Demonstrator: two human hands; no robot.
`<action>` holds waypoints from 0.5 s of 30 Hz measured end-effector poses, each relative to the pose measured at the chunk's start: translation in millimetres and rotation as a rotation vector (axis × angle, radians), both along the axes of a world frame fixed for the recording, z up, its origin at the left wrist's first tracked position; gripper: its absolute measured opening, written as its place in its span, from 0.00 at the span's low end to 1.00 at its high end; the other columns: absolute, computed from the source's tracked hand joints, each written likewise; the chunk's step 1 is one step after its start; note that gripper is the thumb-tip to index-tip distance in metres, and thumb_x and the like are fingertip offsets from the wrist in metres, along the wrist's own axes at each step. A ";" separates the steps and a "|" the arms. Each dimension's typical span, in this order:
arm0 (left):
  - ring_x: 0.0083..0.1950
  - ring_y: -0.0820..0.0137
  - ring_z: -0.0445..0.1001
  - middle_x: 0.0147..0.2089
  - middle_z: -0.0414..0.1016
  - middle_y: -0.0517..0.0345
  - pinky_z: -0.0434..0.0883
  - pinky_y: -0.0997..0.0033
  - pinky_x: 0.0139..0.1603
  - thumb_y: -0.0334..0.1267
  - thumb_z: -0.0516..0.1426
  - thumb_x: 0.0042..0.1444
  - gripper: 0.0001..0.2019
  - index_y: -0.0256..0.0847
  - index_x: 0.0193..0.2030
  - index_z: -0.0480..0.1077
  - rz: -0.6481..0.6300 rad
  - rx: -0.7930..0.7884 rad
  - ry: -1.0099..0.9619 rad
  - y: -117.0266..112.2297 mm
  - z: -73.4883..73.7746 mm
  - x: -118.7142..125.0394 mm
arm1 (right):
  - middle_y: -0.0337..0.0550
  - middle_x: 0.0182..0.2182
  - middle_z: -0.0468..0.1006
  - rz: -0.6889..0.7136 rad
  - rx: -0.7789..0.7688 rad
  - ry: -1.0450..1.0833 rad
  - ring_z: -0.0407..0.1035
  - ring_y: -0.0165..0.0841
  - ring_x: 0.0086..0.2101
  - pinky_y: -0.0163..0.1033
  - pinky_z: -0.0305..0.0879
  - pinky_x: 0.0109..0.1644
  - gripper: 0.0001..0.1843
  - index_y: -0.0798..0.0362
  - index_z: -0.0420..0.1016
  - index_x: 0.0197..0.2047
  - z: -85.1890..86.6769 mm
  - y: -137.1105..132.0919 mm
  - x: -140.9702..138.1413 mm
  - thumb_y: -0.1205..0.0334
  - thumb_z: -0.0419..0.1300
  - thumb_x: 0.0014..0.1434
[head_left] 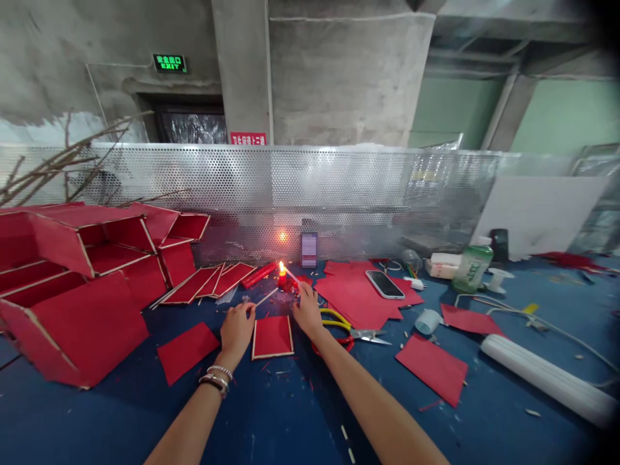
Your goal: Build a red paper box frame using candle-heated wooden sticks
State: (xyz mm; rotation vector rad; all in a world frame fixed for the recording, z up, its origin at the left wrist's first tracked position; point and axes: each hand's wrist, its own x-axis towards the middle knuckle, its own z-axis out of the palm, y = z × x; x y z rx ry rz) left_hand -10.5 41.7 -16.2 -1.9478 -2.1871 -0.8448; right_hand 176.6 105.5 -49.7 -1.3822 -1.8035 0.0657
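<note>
A lit red candle [282,279] stands on the blue table, its flame showing. My right hand [308,309] is closed on a slim pale stick [292,278], whose far tip is at the flame. My left hand [237,326] pinches another thin pale stick [267,297], pointing toward the candle's base. Between my hands lies a red square panel [273,336] with pale sticks along its left, right and near edges. Scissors [353,334] with yellow and red handles lie beside my right wrist. A plain red sheet [188,352] is left of my left hand.
Red boxes with pale edges [111,284] are stacked at left, near framed red panels [208,283]. Right of the candle, a phone [385,284] rests on red sheets [346,294]. Farther right are a green bottle [472,266], cables and a white roll [547,378]. Perforated metal [339,184] stands behind.
</note>
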 end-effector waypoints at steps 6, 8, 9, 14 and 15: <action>0.47 0.63 0.71 0.47 0.76 0.53 0.66 0.67 0.48 0.40 0.48 0.60 0.15 0.40 0.46 0.72 -0.110 -0.012 -0.106 6.2 -9.0 -8.4 | 0.49 0.59 0.60 -0.034 -0.056 -0.040 0.57 0.39 0.53 0.41 0.57 0.56 0.32 0.59 0.59 0.61 7.7 -7.9 0.1 0.71 0.50 0.50; 0.47 0.64 0.72 0.47 0.76 0.52 0.66 0.67 0.50 0.39 0.47 0.60 0.15 0.39 0.46 0.72 -0.146 -0.015 -0.154 8.2 -9.5 -14.1 | 0.49 0.59 0.60 -0.037 -0.060 -0.057 0.57 0.39 0.53 0.41 0.57 0.56 0.32 0.59 0.60 0.60 12.0 -11.9 -0.1 0.71 0.50 0.50; 0.47 0.65 0.72 0.47 0.76 0.52 0.66 0.68 0.50 0.39 0.47 0.60 0.15 0.38 0.45 0.72 -0.157 -0.014 -0.174 9.2 -9.6 -16.5 | 0.48 0.59 0.60 -0.038 -0.061 -0.067 0.57 0.39 0.53 0.41 0.57 0.56 0.32 0.58 0.60 0.60 14.0 -13.8 -0.3 0.71 0.50 0.50; 0.48 0.66 0.73 0.46 0.77 0.53 0.66 0.69 0.50 0.37 0.49 0.59 0.13 0.40 0.44 0.73 -0.179 0.023 -0.204 11.8 -11.5 -19.0 | 0.48 0.59 0.61 -0.023 -0.043 -0.121 0.55 0.39 0.55 0.42 0.56 0.57 0.32 0.56 0.61 0.60 17.7 -19.4 -3.8 0.73 0.51 0.50; 0.47 0.66 0.73 0.46 0.77 0.53 0.66 0.69 0.50 0.37 0.49 0.59 0.13 0.39 0.43 0.73 -0.185 0.018 -0.201 12.1 -12.0 -17.9 | 0.49 0.58 0.62 -0.025 -0.038 -0.120 0.55 0.40 0.55 0.42 0.55 0.57 0.32 0.57 0.62 0.60 17.3 -19.6 -4.4 0.73 0.50 0.50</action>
